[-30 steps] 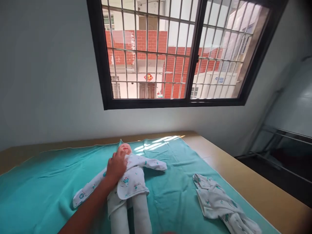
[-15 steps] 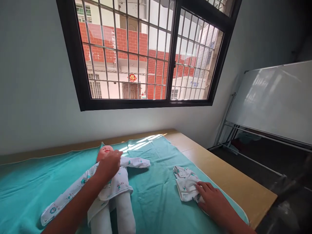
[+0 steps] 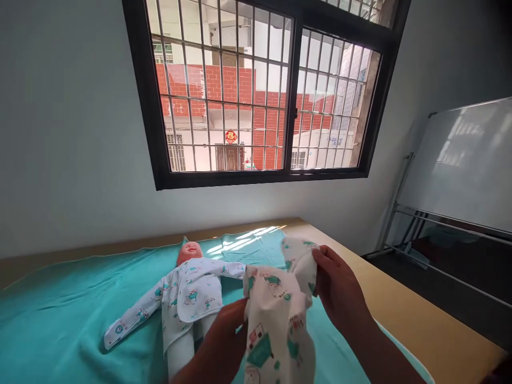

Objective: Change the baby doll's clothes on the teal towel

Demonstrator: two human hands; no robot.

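Observation:
Held up between my two hands are white baby pants (image 3: pixel 278 314) printed with green and red figures. My left hand (image 3: pixel 229 333) grips their left edge, its fingertips partly hidden by the fabric. At their upper right part, my right hand (image 3: pixel 336 285) pinches the cloth between thumb and fingers. Behind them to the left, a baby doll (image 3: pixel 191 250) lies on its back, wearing a matching white printed top (image 3: pixel 200 290) with both sleeves stretched outward. My left forearm and the pants cover part of the doll's legs.
A turquoise cloth (image 3: pixel 72 298) lies under the doll, on a wooden table (image 3: pixel 404 288) whose bare edge shows at the right. Beyond the table stands a barred window (image 3: pixel 256 180) in the wall. A whiteboard (image 3: pixel 468 165) on a metal frame is at the right.
The pants have gone from lying folded on the cloth to being lifted and opened out. My left hand has left the doll's chest and moved right onto them. The view has shifted slightly.

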